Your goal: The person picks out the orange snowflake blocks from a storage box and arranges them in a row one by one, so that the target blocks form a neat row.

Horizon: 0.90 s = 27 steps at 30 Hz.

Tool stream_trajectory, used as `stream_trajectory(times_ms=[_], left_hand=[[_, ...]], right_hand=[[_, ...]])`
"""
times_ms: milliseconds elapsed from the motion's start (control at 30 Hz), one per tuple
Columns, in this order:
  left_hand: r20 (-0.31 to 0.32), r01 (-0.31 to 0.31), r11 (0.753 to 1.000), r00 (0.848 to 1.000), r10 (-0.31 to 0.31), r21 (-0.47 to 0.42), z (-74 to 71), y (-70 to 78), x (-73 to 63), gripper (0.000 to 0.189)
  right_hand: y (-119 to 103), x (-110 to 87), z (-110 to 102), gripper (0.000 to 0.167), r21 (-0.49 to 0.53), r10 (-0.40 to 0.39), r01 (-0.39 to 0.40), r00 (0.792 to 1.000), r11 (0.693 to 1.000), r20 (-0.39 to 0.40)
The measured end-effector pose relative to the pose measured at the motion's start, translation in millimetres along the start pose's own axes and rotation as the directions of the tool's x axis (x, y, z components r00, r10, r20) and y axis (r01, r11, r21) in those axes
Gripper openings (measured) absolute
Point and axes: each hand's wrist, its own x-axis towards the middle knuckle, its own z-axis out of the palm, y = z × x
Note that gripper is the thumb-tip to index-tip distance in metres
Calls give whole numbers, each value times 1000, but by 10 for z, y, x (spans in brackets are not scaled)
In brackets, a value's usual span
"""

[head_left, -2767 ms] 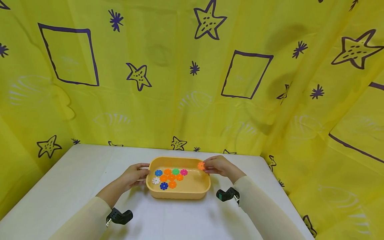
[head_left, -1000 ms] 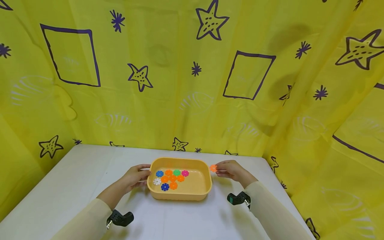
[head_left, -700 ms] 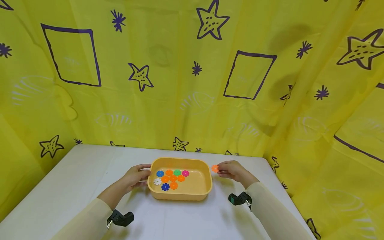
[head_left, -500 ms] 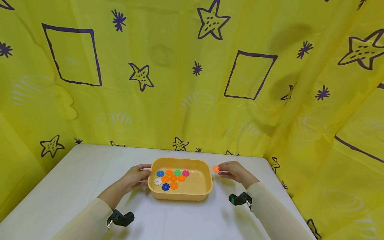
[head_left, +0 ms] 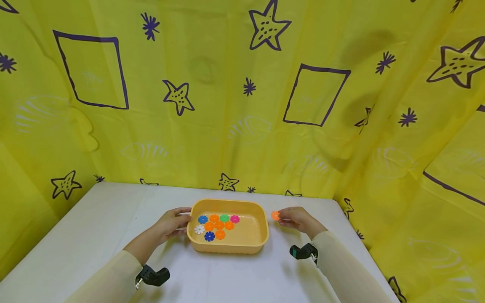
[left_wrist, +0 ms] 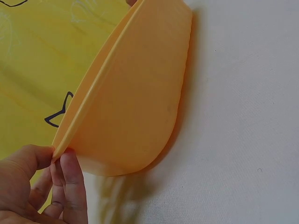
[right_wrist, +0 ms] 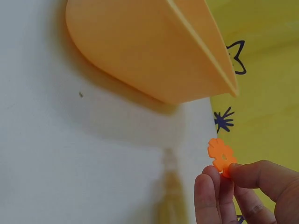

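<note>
- An orange flower disc (right_wrist: 219, 150) is hovering above the white desk (head_left: 227, 280), just beyond the tub's right end, toward the desk's far right corner
- The right hand (head_left: 298, 221) is pinching the disc by its edge, thumb drawn close to the fingertips, most of the disc showing
- The left hand (head_left: 172, 223) is gripping the left rim of the yellow-orange tub (head_left: 231, 247), thumb on the rim, fingers bending against the outer wall
- The tub is standing near the middle of the desk's far edge, with other discs (head_left: 219, 226) lying in its left and middle parts: orange, blues, white, green, pink
- For good handling, a light edge pinch is probably suiting so thin a piece; squeezing harder might be flipping it away, while a steady left hand is likely preventing the tub from sliding
</note>
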Motion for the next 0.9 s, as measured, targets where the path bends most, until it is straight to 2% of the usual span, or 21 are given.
stream_trajectory(times_ms=[267, 600, 900], left_hand=[[-6, 11, 1000, 1000, -11, -9, 7, -18, 26, 50], [-13, 11, 1000, 1000, -11, -5, 2, -29, 25, 51], [-7, 6, 1000, 1000, -7, -17, 1, -29, 25, 51]], right_hand=[[74, 43, -24, 35, -1, 23, -23, 999, 1000, -28], [115, 92, -40, 34, -13, 79, -81, 991, 997, -104], [129, 76, -52, 35, -22, 77, -81, 988, 996, -136]])
